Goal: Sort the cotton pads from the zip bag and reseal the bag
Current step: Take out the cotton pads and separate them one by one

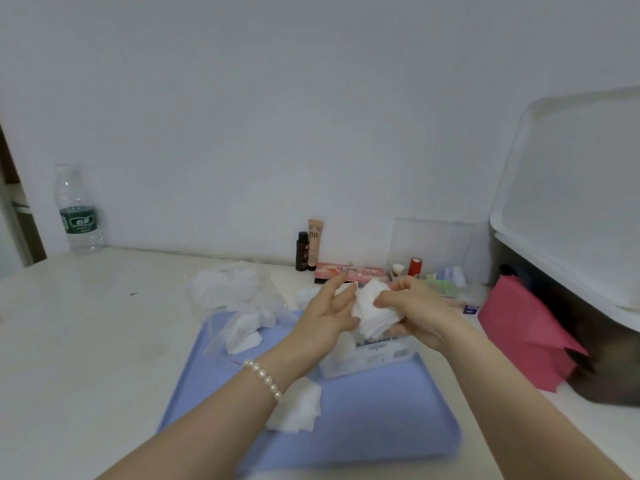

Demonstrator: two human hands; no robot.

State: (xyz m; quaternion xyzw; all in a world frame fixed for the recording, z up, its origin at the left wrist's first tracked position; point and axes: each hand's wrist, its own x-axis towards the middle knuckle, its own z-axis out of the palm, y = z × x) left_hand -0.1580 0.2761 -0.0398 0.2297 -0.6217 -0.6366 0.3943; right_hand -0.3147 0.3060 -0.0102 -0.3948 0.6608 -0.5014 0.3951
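Above a blue tray, my right hand grips a stack of white square cotton pads. My left hand touches the stack's left side with its fingers mostly straight. Under the hands stands a clear box holding pads. A small pile of loose cotton pads lies on the tray beside my left forearm. The clear zip bag, crumpled and still holding pads, lies across the tray's far left corner.
A water bottle stands at the back left. Cosmetics line the wall: a dark bottle, a BB tube, a pink palette, a red cap. Pink paper and a lidded bin stand right.
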